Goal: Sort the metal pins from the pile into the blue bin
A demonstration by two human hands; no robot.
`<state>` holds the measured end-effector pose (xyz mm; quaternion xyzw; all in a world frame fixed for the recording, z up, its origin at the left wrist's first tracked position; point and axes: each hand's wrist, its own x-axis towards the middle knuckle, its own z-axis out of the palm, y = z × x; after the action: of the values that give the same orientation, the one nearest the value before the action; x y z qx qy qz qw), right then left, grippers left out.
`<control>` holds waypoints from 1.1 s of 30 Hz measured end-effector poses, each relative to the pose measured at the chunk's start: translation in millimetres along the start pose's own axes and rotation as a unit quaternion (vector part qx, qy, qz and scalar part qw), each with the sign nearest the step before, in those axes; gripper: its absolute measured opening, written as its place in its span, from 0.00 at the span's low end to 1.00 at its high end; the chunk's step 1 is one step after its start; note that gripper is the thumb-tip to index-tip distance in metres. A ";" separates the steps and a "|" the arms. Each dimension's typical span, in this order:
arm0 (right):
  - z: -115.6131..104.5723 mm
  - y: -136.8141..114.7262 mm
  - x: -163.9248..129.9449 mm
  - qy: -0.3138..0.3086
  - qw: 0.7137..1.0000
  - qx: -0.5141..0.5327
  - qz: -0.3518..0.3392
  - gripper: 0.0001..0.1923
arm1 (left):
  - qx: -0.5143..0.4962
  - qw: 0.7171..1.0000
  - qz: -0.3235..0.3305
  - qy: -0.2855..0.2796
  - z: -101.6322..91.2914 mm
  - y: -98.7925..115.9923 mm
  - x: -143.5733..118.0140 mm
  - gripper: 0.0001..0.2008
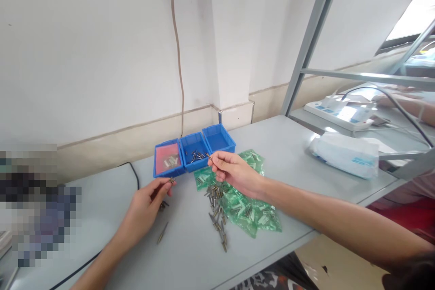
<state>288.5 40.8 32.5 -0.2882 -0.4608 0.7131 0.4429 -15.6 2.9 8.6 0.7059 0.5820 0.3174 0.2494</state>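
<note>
My left hand (144, 208) pinches a small brass part (171, 181) between thumb and fingertips, just in front of the left blue bin (167, 159). My right hand (234, 173) holds a thin metal pin (208, 156) at its fingertips, close to the middle blue bin (194, 151), which holds several dark pins. A third blue bin (219, 138) stands to the right of it. Under my right hand lie green plastic bags (249, 210) and a loose pile of metal pins (217, 215). One single pin (162, 233) lies by my left wrist.
The grey table (299, 145) meets a white wall at the back. A black cable (134, 174) runs along the left. A white packet (346, 154) lies at the right, beyond it a metal frame (306, 54), a power strip (340, 111) and another person's arm (408, 106).
</note>
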 end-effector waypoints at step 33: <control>2.4 1.1 -0.6 0.015 0.990 -0.131 -0.043 0.20 | 0.144 0.978 0.103 0.109 1.9 -8.5 -2.4 0.17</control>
<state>286.4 39.1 32.5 -0.3347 -0.5555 0.6221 0.4386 -20.1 2.2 0.8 0.7518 0.5691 0.3297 0.0462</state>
